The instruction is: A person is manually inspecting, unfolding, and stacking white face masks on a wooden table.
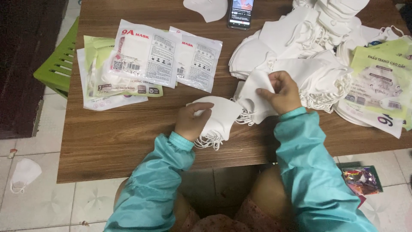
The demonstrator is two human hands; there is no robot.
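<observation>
Gripping a white mask stack [219,118], the left hand [192,122] curls shut; the right hand [281,92] pinches one mask [257,88].

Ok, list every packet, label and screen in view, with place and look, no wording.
Sealed packets: table's far left, overlapping flat rectangles, white and pale green, printed labels.
Empty wrappers: right edge, stacked, white and yellow-green.
Phone: far edge, dark slab, screen lit.
Foil packet: floor at right, crumpled, red and multicoloured.
</observation>
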